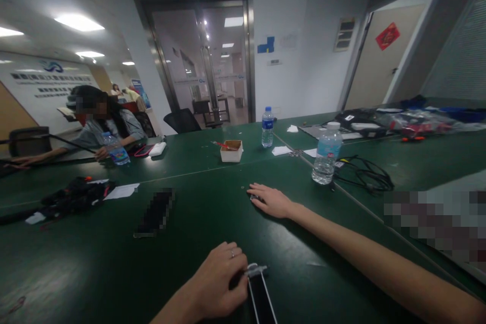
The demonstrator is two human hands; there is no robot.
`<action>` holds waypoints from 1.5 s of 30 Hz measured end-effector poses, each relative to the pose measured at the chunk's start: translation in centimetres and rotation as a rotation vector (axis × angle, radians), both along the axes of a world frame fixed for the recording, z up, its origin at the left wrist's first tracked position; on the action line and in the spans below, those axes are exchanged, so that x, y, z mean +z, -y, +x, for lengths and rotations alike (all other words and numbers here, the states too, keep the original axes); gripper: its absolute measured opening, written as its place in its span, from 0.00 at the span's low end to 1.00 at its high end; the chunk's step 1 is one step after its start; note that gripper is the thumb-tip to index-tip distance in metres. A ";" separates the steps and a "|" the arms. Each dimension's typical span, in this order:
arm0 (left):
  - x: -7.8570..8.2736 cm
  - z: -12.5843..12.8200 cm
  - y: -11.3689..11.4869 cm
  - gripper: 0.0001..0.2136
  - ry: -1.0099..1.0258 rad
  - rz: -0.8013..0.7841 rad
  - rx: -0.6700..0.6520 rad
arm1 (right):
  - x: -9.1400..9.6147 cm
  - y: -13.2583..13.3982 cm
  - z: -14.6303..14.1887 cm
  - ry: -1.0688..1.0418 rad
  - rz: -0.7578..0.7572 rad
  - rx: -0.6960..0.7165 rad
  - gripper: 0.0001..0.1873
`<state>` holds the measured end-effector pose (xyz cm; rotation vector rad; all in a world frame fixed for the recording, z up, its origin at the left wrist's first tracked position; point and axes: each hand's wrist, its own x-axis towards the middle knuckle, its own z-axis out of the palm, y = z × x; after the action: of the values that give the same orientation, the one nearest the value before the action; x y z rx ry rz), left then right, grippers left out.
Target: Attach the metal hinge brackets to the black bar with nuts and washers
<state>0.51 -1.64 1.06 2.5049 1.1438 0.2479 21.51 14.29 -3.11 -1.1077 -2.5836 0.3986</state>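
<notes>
My left hand point(218, 281) is closed, pinching the top end of a long black strip with a white clip point(258, 288) that lies on the green table point(197, 223) near the front edge. My right hand point(270, 199) lies flat on the table farther out, fingers stretched and together, covering a small dark object I cannot make out. My right forearm runs back to the lower right corner.
A small white box point(232, 151) with red-tipped items stands mid-table. Two water bottles point(326, 153) point(268, 127) stand to the right of it, beside black cables point(364, 174). Another person point(99, 124) sits at the far left with a bottle. Black gear point(72, 197) and papers lie left.
</notes>
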 end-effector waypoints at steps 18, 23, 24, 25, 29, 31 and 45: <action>0.0 -0.2 0.1 0.03 -0.019 0.003 -0.030 | 3.1 -1.9 -3.0 0.204 0.071 -0.007 0.21; 0.0 -0.1 0.0 0.04 -0.010 0.015 -0.051 | 3.7 -0.3 0.2 0.307 0.158 -0.093 0.16; 0.1 -0.1 0.0 0.04 -0.011 0.007 -0.050 | 3.9 0.2 1.2 0.325 0.133 -0.115 0.14; 0.2 -0.1 0.0 0.04 -0.010 -0.001 -0.048 | 4.3 0.8 2.2 0.336 0.097 -0.134 0.12; 0.1 -0.2 0.0 0.05 -0.012 -0.030 -0.047 | 5.8 2.7 4.8 0.372 -0.128 -0.169 0.09; 0.0 -0.2 0.0 0.06 -0.019 -0.035 -0.051 | 6.5 3.0 5.3 0.384 -0.205 -0.150 0.07; 0.4 0.0 0.1 0.05 -0.065 -0.029 -0.033 | 4.5 3.3 2.8 0.237 -0.017 -0.025 0.08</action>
<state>0.47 -1.71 1.46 2.5204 1.1222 0.1417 24.32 10.99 1.42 -1.2605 -2.7708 0.3000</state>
